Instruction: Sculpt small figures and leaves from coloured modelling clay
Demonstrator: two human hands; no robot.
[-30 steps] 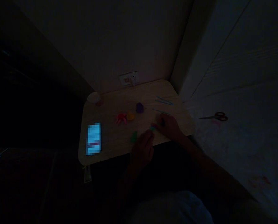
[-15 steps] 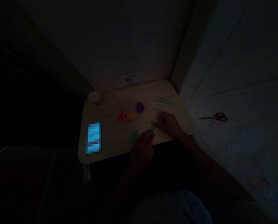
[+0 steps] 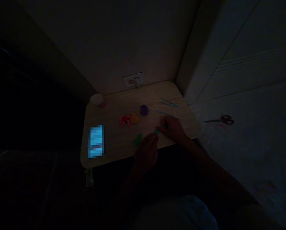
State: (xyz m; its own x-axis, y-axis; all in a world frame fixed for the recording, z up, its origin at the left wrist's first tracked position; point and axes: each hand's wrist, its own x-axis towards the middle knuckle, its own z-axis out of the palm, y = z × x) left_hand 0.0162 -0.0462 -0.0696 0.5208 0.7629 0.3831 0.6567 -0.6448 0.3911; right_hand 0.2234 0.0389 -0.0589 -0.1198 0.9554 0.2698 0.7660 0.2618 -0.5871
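The scene is very dark. My left hand (image 3: 146, 151) rests at the table's front edge, fingers closed at one end of a small green clay-like piece (image 3: 156, 131). My right hand (image 3: 174, 129) is closed just right of it, its thumb tip against that piece; a dark green bit shows among its curled fingers. A larger green lump (image 3: 138, 139) lies beside my left hand's fingers, partly hidden. Farther back are a purple lump (image 3: 144, 110), an orange-yellow piece (image 3: 134, 118) and a red-pink piece (image 3: 125, 120) with leg-like strips.
Thin blue-green sticks (image 3: 167, 114) lie behind my right hand. A lit phone (image 3: 96, 141) is on the table's left, a pale cup-like container (image 3: 97, 99) at the back left corner. Scissors (image 3: 223, 120) lie off to the right on a pale surface. A socket (image 3: 133, 80) is on the wall.
My right hand has shifted slightly left, and less of the small green piece shows between my hands. More of the nearest stick is visible. Other things stay put.
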